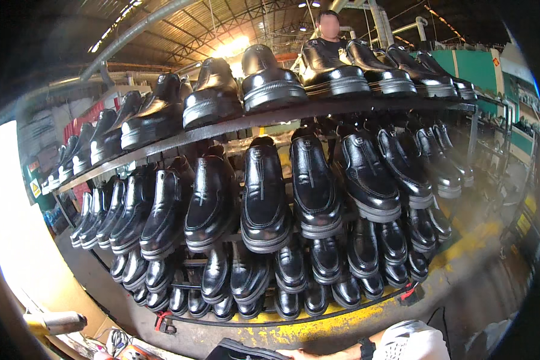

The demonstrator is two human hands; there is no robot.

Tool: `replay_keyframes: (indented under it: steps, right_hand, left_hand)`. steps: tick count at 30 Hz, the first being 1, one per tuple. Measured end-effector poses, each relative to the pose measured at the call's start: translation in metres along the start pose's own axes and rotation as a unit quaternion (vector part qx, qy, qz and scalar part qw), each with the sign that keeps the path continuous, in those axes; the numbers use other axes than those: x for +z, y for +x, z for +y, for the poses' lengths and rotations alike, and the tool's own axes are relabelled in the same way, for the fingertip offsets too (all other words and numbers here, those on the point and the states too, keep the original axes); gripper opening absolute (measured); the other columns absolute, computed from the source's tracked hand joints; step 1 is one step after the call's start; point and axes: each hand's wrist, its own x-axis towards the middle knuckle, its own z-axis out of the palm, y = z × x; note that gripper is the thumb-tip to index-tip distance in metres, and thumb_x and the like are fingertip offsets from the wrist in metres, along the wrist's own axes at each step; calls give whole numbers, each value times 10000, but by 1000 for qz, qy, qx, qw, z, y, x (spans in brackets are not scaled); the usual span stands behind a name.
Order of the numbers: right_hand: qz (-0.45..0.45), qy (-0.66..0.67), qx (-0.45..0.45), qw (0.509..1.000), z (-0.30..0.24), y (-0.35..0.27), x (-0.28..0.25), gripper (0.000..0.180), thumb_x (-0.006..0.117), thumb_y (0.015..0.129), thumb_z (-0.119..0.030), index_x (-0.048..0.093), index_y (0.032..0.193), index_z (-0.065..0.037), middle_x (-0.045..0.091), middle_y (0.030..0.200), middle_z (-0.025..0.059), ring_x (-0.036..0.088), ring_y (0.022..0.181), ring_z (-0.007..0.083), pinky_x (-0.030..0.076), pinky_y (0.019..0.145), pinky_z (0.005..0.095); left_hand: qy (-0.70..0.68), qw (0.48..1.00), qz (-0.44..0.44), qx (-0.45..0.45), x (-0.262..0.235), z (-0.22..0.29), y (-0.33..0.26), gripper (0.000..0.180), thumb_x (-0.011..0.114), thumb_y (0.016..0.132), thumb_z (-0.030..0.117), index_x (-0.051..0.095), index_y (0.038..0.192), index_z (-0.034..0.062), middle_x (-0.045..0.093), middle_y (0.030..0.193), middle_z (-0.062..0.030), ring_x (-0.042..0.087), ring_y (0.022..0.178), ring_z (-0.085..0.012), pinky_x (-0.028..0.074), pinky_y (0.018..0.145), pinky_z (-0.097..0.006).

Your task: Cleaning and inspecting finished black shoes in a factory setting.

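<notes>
At the lower edge my right hand (309, 355) grips the end of a black shoe (246, 350) with a thick dark sole. The picture's edge cuts off most of the fingers and part of the shoe. A dark watch (367, 348) is on that wrist, below a white sleeve (411, 341). My left hand does not show. In front stands a multi-level rack (276, 117) filled with glossy black shoes, such as a slip-on shoe (264, 195) on its second level, with toes facing me.
Red-marked casters (165, 323) carry the rack over a grey floor with yellow markings (306, 331). At lower left are a tan cylindrical bar end (63, 323) and tangled cables (119, 340). Behind the rack stands another person (330, 30). More shelving (504, 129) lines the right.
</notes>
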Motion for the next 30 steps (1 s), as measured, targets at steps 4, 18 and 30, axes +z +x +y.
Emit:
replay_keyframes:
  steps: [4, 18, 30]
  right_hand:
    - [-30, -28, 3, 999, -10, 3, 3, 628, 695, 668, -51, 412, 1227, -7, 517, 1152, 79, 465, 1061, 143, 394, 921, 294]
    - [33, -164, 97, 981, -3, -2, -8, 555, 705, 688, -117, 467, 1180, -22, 602, 969, 83, 542, 771, 129, 478, 630, 271]
    - [100, 15, 252, 962, -9, 42, -39, 535, 664, 685, 9, 425, 1158, 80, 584, 914, 114, 590, 787, 168, 508, 720, 308]
  left_hand:
    - [-27, 998, -27, -41, -5, 4, 3, 303, 538, 823, 307, 612, 949, 41, 599, 937, -201, 599, 769, -360, 472, 678, -407]
    - [-37, 978, 207, 10, 12, 38, -17, 205, 507, 863, 188, 584, 793, 12, 578, 696, -190, 555, 609, -346, 433, 546, -388]
    - [367, 904, -49, -215, -118, -4, 4, 81, 557, 686, 164, 596, 673, 94, 575, 622, -109, 584, 567, -260, 480, 512, -371]
